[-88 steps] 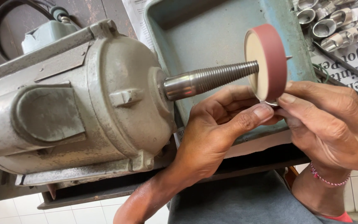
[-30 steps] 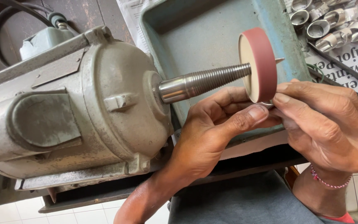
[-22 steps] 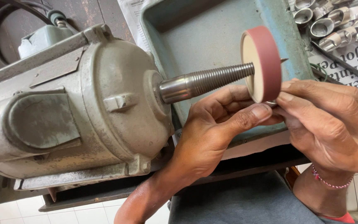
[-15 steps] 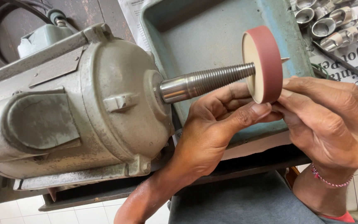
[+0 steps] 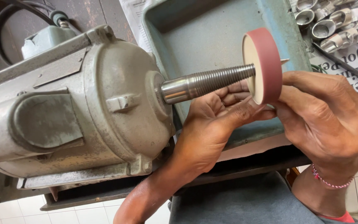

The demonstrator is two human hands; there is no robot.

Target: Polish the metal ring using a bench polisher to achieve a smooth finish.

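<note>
A grey electric motor (image 5: 83, 103) fills the left side, and its threaded tapered spindle (image 5: 208, 83) points right. On the spindle sits a cream wheel with a red abrasive rim (image 5: 266, 62). My left hand (image 5: 212, 132) reaches up from below, thumb and fingers pressed together just under the wheel's lower edge. My right hand (image 5: 328, 120) comes in from the right, its fingertips meeting the left thumb against the red rim. Whatever the fingers pinch there is hidden.
A blue-grey metal tray (image 5: 195, 33) lies behind the wheel. Several shiny metal rings (image 5: 332, 25) lie on newspaper (image 5: 353, 58) at the top right, beside a dark cable (image 5: 344, 66). Grey cloth (image 5: 245, 203) and white floor tiles show below.
Both hands stay pinched together at the wheel's lower rim. The right fingertips have crept slightly up against the red rim; the view has shifted a little.
</note>
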